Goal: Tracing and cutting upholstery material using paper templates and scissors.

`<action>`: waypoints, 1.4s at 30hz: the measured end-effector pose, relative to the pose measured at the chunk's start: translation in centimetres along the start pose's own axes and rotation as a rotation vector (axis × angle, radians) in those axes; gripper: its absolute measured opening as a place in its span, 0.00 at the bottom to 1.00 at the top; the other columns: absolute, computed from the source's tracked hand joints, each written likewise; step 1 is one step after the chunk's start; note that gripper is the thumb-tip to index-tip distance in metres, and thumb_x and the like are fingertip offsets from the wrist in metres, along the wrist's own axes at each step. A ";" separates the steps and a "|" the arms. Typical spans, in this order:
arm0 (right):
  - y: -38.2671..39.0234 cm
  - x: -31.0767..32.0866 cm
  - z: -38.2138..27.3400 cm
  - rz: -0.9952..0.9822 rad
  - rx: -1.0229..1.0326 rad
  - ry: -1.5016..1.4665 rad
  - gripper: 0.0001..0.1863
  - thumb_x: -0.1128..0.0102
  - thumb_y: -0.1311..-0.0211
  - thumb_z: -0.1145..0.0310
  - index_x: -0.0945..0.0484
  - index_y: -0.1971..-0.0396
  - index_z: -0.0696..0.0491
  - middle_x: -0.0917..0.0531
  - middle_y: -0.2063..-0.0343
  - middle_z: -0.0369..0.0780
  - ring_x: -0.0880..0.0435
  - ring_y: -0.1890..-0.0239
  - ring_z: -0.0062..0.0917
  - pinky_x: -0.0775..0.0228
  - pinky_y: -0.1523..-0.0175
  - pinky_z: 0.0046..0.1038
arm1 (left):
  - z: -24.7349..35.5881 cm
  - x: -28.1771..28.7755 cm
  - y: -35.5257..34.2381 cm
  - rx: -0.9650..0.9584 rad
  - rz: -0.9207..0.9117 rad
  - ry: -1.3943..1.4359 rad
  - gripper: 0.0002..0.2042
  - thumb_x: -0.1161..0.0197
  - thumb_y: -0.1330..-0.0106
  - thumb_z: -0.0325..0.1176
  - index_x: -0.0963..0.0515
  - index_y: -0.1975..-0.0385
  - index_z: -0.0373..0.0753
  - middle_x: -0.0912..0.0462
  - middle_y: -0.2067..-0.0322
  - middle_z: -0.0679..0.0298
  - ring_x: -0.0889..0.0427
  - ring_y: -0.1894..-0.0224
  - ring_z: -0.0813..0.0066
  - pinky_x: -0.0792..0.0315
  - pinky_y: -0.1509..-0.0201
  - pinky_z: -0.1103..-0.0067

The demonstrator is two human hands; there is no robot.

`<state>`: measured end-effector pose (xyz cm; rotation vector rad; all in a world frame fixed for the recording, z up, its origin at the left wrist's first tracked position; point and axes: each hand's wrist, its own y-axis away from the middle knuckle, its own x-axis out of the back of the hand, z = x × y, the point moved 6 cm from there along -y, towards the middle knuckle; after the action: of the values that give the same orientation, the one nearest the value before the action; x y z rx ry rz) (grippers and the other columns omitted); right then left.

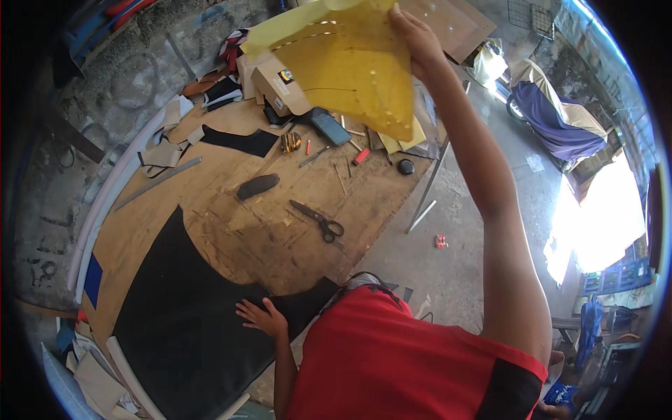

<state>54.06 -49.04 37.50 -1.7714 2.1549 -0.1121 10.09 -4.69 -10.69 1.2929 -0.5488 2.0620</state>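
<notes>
My right hand (pixel 418 40) is raised over the far part of the table, its fingers closed on the edge of a translucent yellow sheet (pixel 343 77). The sheet hangs down with small holes and thin slits in it. My left hand (pixel 262 318) rests with spread fingers on a large piece of black sheet material (pixel 196 322), which has a curved edge and lies at the table's near left. Beyond that curve lie black-handled scissors (pixel 320 220) and a dark grey oblong object (pixel 257 186). A narrower black cut piece (pixel 239 140) lies farther back.
The wooden table (pixel 266 259) also bears a tape measure (pixel 290 143), a phone (pixel 330 129), a red lighter (pixel 361 157), a black round object (pixel 406 166), a metal strip (pixel 158 183) and a cardboard box (pixel 276 87). Long rolls (pixel 105 196) line its left edge. A covered motorcycle (pixel 556 119) stands right.
</notes>
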 end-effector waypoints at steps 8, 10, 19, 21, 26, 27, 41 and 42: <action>16.0 -11.4 3.6 -0.415 0.400 0.470 0.08 0.39 0.28 0.64 0.15 0.64 0.51 0.19 0.76 0.29 0.28 0.79 0.15 0.35 0.73 0.22 | -1.6 1.3 -1.3 0.054 -0.109 0.303 0.37 0.56 0.20 0.57 0.43 0.24 0.33 0.53 0.20 0.47 0.59 0.18 0.47 0.66 0.22 0.40; 23.4 -16.3 8.4 -0.589 0.532 0.387 0.03 0.40 0.34 0.73 0.19 0.63 0.50 0.19 0.72 0.35 0.22 0.71 0.24 0.29 0.65 0.30 | -4.2 1.2 -2.3 -0.037 -0.127 0.453 0.38 0.58 0.21 0.60 0.43 0.24 0.34 0.50 0.21 0.49 0.50 0.20 0.46 0.62 0.22 0.42; 47.1 -18.5 30.5 -1.327 0.674 0.528 0.24 0.38 0.34 0.52 0.22 0.42 0.46 0.19 0.43 0.39 0.26 0.32 0.37 0.57 0.27 0.71 | -1.6 5.9 -0.7 0.423 -0.046 1.661 0.42 0.57 0.26 0.70 0.40 0.24 0.41 0.33 0.28 0.53 0.30 0.32 0.51 0.40 0.30 0.55; 45.9 -17.7 30.9 -1.305 0.660 0.497 0.27 0.36 0.35 0.50 0.23 0.40 0.46 0.20 0.39 0.38 0.27 0.31 0.37 0.57 0.26 0.72 | -1.8 6.7 0.2 0.535 0.059 1.773 0.42 0.56 0.27 0.71 0.38 0.25 0.42 0.29 0.32 0.54 0.27 0.35 0.53 0.35 0.34 0.60; 24.4 -4.9 31.3 -0.522 0.449 0.863 0.20 0.31 0.43 0.68 0.17 0.49 0.51 0.15 0.47 0.42 0.17 0.50 0.37 0.25 0.44 0.38 | -2.3 6.6 1.8 0.777 0.128 1.702 0.39 0.55 0.25 0.68 0.36 0.27 0.41 0.27 0.35 0.54 0.25 0.37 0.57 0.30 0.36 0.63; 19.7 -0.5 30.3 -0.199 0.319 0.858 0.18 0.31 0.44 0.69 0.16 0.51 0.51 0.13 0.55 0.42 0.16 0.59 0.39 0.23 0.50 0.37 | -2.7 6.2 2.1 0.836 0.126 1.656 0.37 0.55 0.24 0.66 0.35 0.28 0.41 0.26 0.35 0.54 0.25 0.37 0.58 0.29 0.35 0.64; 0.4 23.0 28.2 0.258 0.141 1.431 0.13 0.42 0.38 0.63 0.16 0.64 0.56 0.13 0.70 0.48 0.15 0.70 0.45 0.23 0.63 0.41 | -8.9 2.4 2.7 0.932 0.134 1.535 0.31 0.54 0.20 0.60 0.33 0.30 0.42 0.25 0.36 0.56 0.23 0.37 0.60 0.27 0.34 0.65; -0.4 24.3 26.5 0.407 0.198 1.313 0.14 0.43 0.37 0.63 0.14 0.65 0.57 0.12 0.72 0.50 0.15 0.72 0.45 0.23 0.63 0.40 | -8.8 2.4 2.9 0.945 0.166 1.513 0.31 0.55 0.20 0.60 0.33 0.30 0.42 0.25 0.36 0.56 0.23 0.37 0.60 0.27 0.34 0.65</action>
<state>58.90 -68.37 7.53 -1.1330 3.0537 -1.6939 1.71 -0.45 -12.37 -0.2815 1.0978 2.7637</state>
